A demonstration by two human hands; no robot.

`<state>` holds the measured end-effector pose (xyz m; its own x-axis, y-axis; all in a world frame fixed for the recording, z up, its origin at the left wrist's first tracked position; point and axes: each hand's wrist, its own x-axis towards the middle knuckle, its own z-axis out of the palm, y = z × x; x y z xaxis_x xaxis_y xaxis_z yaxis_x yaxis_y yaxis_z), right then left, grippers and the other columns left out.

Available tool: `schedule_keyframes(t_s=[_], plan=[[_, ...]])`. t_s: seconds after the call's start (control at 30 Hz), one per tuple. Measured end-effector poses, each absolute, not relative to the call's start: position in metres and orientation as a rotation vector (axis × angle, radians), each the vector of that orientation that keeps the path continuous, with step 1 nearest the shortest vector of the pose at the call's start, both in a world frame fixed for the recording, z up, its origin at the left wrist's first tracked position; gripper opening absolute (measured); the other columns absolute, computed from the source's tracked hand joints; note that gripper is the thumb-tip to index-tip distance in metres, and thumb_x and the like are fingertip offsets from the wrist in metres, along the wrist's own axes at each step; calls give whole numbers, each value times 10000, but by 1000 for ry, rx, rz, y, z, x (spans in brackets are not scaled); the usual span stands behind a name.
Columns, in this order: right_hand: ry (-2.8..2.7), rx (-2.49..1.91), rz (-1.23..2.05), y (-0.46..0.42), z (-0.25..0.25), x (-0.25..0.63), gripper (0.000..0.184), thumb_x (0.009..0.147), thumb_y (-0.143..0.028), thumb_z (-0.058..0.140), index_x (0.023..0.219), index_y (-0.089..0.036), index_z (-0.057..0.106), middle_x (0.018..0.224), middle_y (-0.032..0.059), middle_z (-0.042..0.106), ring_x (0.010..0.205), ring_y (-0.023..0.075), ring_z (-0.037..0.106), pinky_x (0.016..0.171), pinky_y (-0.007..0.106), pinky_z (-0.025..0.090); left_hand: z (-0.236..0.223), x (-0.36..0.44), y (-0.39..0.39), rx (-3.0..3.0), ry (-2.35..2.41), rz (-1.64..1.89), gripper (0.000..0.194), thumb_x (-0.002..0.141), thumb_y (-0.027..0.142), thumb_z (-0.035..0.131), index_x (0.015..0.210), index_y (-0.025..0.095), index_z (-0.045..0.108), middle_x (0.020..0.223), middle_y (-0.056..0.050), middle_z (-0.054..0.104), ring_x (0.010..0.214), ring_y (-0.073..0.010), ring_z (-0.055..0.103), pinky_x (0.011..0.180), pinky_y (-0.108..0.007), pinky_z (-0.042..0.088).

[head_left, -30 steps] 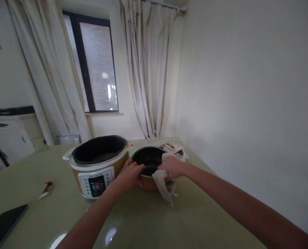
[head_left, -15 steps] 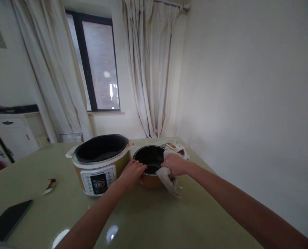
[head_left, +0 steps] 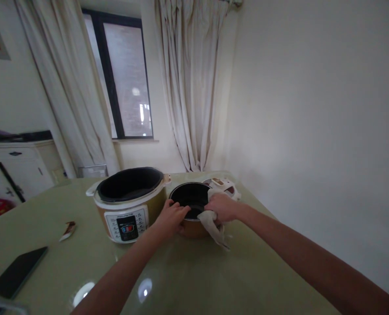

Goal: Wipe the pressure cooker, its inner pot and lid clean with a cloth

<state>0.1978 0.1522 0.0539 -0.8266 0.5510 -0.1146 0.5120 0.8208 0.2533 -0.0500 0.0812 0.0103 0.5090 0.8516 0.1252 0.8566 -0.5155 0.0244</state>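
A round inner pot, dark inside and brownish outside, stands on the table between my hands. My left hand grips its near left rim, fingers hooked over the edge. At the right rim, my right hand is closed on a whitish cloth, which drapes over the pot wall with its end hanging down outside. To the left stands the pressure cooker body, white and gold with a control panel, its dark top open. Behind the pot lies the white cooker lid, partly hidden by my right hand.
The glossy greenish table carries a dark tablet-like slab at the left and a small brown-and-white object beyond it. A white wall rises along the right edge. Curtains hang behind.
The whole view has shifted slightly, so the table things appear a little further right. Both hands keep their places on the pot and cloth, with the left fingers slightly shifted at the rim.
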Motion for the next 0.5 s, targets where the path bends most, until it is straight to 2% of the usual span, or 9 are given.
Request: schedule_keyframes(t_s=[0.13, 0.2, 0.27, 0.33, 0.4, 0.5], plan=[[2773, 978, 287, 116, 45, 160, 537, 830, -643, 713, 1036, -154, 801, 960, 185, 801, 880, 330, 772, 704, 346, 491, 8, -30, 70, -2688, -1500, -124, 399, 881, 166, 666, 1270, 172, 578, 1178, -150, 742, 1112, -315, 674, 961, -451, 403], [2797, 1036, 247, 101, 41, 149, 607, 844, -706, 673, 1063, -154, 796, 956, 192, 800, 871, 333, 774, 696, 346, 488, 7, -36, 68, -2712, -1497, -115, 353, 904, 124, 609, 1253, 178, 592, 1136, -125, 750, 1089, -287, 686, 937, -418, 406], [2822, 985, 191, 100, 43, 153, 610, 843, -727, 668, 1103, -188, 785, 969, 164, 806, 871, 319, 773, 708, 338, 486, 8, -50, 69, -2742, -1483, -123, 332, 914, 155, 638, 1240, 206, 608, 1151, -89, 755, 1122, -270, 677, 971, -407, 388], [2841, 859, 191, 113, 47, 168, 553, 840, -681, 708, 1112, -205, 776, 998, 143, 807, 907, 309, 765, 748, 337, 487, 8, -64, 72, -2775, -1485, -156, 337, 906, 252, 719, 1228, 227, 622, 1174, -65, 757, 1152, -267, 667, 1004, -413, 364], [2855, 764, 243, 130, 53, 185, 458, 829, -566, 777, 1091, -190, 776, 1034, 150, 801, 972, 308, 748, 812, 344, 488, 9, -73, 76, -2783, -1512, -202, 403, 873, 341, 794, 1228, 246, 629, 1183, -48, 760, 1162, -264, 661, 1027, -423, 342], [2830, 776, 298, 145, 59, 195, 381, 812, -478, 815, 1059, -189, 788, 1040, 159, 799, 989, 307, 734, 841, 350, 484, 8, -73, 77, -2710, -1549, -207, 439, 835, 352, 842, 1208, 258, 631, 1197, -44, 756, 1176, -275, 641, 1052, -436, 336]])
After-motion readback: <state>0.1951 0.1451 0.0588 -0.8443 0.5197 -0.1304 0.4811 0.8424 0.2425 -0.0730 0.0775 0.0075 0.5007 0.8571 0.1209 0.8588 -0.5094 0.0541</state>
